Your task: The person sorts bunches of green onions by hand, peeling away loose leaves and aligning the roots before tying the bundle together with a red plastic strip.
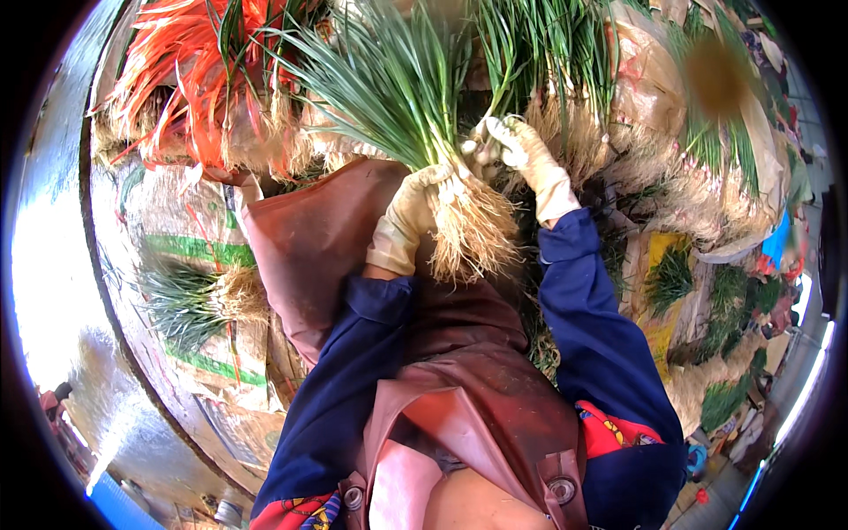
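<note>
In my left hand (pixel 413 212), gloved in pale cream, is a thick bunch of green onions (pixel 433 132). Its long leaves fan away from me, and a mass of tan roots (pixel 477 225) hangs toward my apron. My right hand (pixel 528 157), in a matching glove, is closed at the white bulbs (pixel 481 146) of a few more stalks just right of the bunch. Those stalks' leaves (pixel 503 53) reach toward the far side. My fingertips partly cover the bulbs. A brown apron (pixel 327 230) spreads under my left wrist.
Orange-red strips (pixel 190 71) lie over rooted bundles at the far left. A smaller green onion bundle (pixel 199 300) rests on sacking at my left. More rooted onions (pixel 574 97) stand at the far right, beside tan wrapping (pixel 649 75). Loose greens (pixel 671 276) lie at right.
</note>
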Motion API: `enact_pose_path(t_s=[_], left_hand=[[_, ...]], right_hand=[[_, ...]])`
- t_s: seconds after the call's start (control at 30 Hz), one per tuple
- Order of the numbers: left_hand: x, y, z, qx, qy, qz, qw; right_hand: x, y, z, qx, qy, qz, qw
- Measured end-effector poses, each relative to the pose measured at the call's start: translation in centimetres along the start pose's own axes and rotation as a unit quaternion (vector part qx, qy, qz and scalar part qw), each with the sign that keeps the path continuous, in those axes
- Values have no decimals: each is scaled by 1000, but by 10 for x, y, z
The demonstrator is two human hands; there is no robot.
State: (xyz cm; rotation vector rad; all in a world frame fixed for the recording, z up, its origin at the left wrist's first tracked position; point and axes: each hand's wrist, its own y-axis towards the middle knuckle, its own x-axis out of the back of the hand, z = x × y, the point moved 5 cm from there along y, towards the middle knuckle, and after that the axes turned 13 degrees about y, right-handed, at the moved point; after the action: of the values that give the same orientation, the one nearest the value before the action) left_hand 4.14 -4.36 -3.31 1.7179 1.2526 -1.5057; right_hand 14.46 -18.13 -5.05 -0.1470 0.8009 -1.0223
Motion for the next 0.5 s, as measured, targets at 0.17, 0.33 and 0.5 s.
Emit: enact_pose_path(t_s=[0.17, 0.33, 0.5], left_hand=[[10, -3, 0, -7, 57, -8, 998], [26, 3, 4, -22, 16, -50, 998], [13, -5, -4, -48, -4, -9, 999]], right_hand=[[-10, 8, 3, 94, -316, -134, 934], [-20, 4, 13, 194, -623, -203, 730], [54, -43, 4, -6, -480, -244, 843]])
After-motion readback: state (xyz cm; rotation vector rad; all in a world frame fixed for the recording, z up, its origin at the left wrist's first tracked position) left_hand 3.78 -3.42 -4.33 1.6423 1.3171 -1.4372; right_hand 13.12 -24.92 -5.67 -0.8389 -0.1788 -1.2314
